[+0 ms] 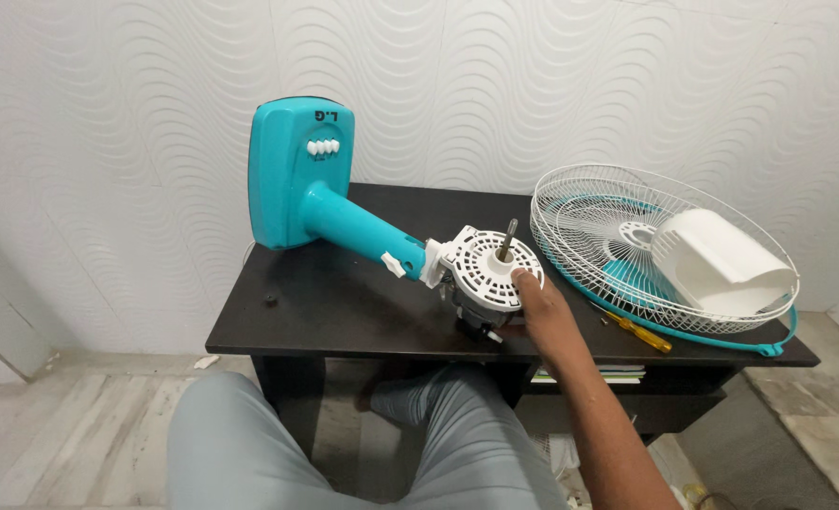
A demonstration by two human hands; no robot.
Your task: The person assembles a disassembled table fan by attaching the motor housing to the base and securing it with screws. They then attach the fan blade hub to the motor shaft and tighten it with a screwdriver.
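A: Surface, room?

B: Dark brown table (344, 312), rectangular, smooth matt top, set against a white wall (551, 85) embossed with a repeating wave relief. Pale tiled floor (70, 425) below, streaked grey. Lower shelf under the top, with a stack of papers (618, 375), partly hidden.

A: Main item?

B: Fan motor housing (488, 274), white plastic, round, slotted with vents, lying at the table's front edge, near the middle. Bare metal shaft (507, 239) standing up from its centre. Joined to a turquoise neck (363, 229), glossy, tubular, running up-left to a turquoise base (296, 175), rounded rectangular, tipped on edge near the wall, with a row of white buttons (324, 147).

A: Hands?

B: Right hand (533, 295) laid on the housing's right rim, fingers curled over the edge, gripping it loosely. Left hand out of view.

A: Remainder?

B: White wire grille (627, 236), round and dished, on the table's right end, partly overhanging. Turquoise ring (703, 332) lying around its lower edge. Inside the grille: white plastic cover (721, 263), smooth, hollow, rounded. Yellow-handled screwdriver (638, 331) just beside the grille, near the forearm. Small dark part (270, 299) alone on the left of the top, too small to identify. Grey-trousered knees (363, 444) in the foreground.
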